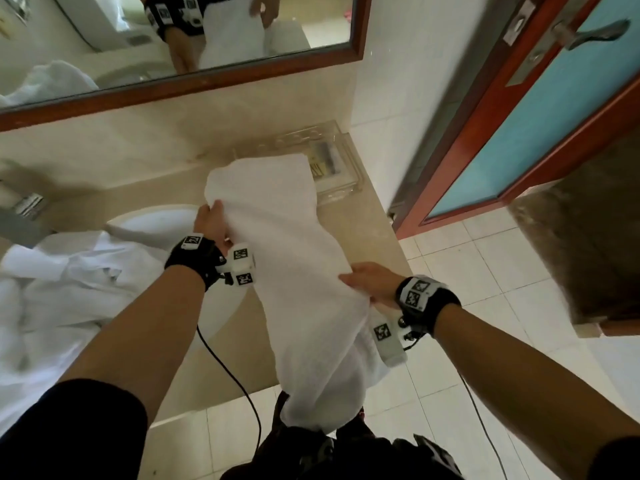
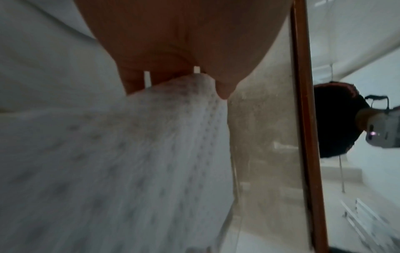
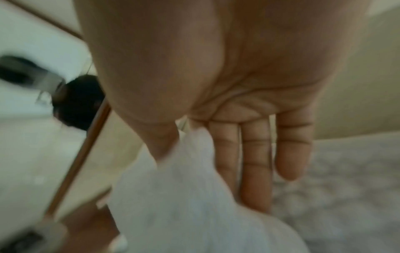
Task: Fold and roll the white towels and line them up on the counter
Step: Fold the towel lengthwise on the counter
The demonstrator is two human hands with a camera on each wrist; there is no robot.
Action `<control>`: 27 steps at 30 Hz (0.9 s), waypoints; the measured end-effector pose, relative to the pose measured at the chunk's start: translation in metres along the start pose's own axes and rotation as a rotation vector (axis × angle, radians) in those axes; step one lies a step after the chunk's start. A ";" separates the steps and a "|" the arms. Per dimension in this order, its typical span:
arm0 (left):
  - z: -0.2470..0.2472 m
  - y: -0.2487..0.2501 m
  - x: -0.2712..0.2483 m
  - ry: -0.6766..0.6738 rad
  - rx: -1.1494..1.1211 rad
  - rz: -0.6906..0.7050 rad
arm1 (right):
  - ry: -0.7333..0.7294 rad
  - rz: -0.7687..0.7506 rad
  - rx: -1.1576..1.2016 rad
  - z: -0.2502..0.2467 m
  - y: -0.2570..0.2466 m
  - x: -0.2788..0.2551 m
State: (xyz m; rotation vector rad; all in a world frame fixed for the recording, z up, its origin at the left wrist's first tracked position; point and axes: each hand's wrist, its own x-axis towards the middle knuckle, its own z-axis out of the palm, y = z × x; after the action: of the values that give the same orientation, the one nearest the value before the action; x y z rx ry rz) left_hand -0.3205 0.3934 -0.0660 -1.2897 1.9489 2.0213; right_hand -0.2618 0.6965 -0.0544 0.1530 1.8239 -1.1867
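The white towel [image 1: 287, 271] runs down the centre of the head view, its far end lying on the beige counter [image 1: 349, 237], its near end hanging past the counter's front edge. The left hand [image 1: 213, 223] grips its left edge; the right hand [image 1: 374, 284] pinches its right edge between thumb and forefinger, other fingers straight. This looks like the folding step; next, the edges probably need laying flat and square. A heap of towels [image 1: 62, 292] fills the left. No writing is legible.
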 end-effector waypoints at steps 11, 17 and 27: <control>-0.027 -0.122 -0.092 0.105 0.163 0.036 | -0.009 -0.117 -0.202 0.036 0.027 -0.002; -0.053 -0.180 -0.142 0.273 0.341 0.050 | -0.071 -0.177 -0.025 0.078 0.031 -0.004; -0.081 -0.227 -0.186 0.002 0.423 -0.073 | -0.215 -0.086 -0.577 0.118 0.097 -0.019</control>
State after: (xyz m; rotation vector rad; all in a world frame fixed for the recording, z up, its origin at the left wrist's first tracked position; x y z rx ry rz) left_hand -0.0308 0.4630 -0.1290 -1.2328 2.1383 1.4632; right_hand -0.1250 0.6626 -0.1171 -0.3709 1.9139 -0.6600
